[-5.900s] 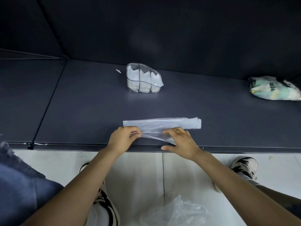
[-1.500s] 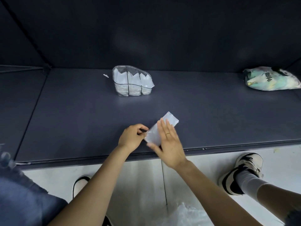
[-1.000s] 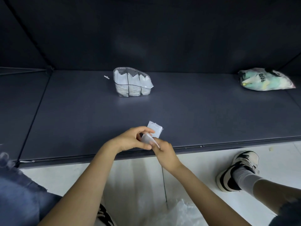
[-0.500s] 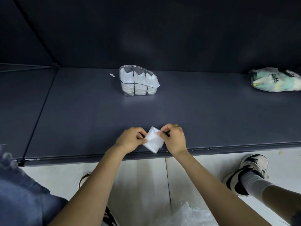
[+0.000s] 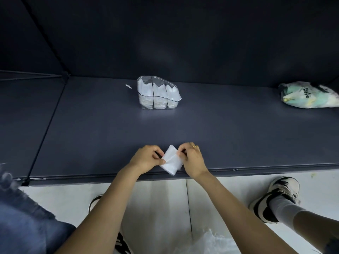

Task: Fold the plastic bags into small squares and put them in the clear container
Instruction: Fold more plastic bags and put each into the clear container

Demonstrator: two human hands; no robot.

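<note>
- Currently pinching bag (image 5: 171,160) from both sides: left hand (image 5: 146,159) on its left edge, right hand (image 5: 191,160) on its upper right edge, fingers curled on the plastic.
- Folded down to a small white square, turned like a diamond, one corner pointing away, one toward the body.
- Sits at the near edge of shelf (image 5: 229,129), low corner reaching its front lip; cannot tell if resting flat or slightly lifted.
- Hands close together, only the square between them.
- Container (image 5: 157,93) straight ahead, well apart from the hands, toward the shelf's back and slightly left of the square.
- Container's long axis running left-right, dividers splitting it into three slots, white folded pieces standing in all three.
- Left hand marginally nearer the container by lateral offset; either could reach. Judgement only.
- Fold looks about done; likely next: last crease press, then carry forward and drop into a slot.
- Risk: slick plastic springing open once one hand lets go; slots look crowded, so may need edge-first entry.
- Also present: printed packet (image 5: 310,97) at far right of shelf, small white scrap (image 5: 128,86) left of container, loose clear plastic (image 5: 211,242) on floor below, shoes (image 5: 275,197) on tile.
</note>
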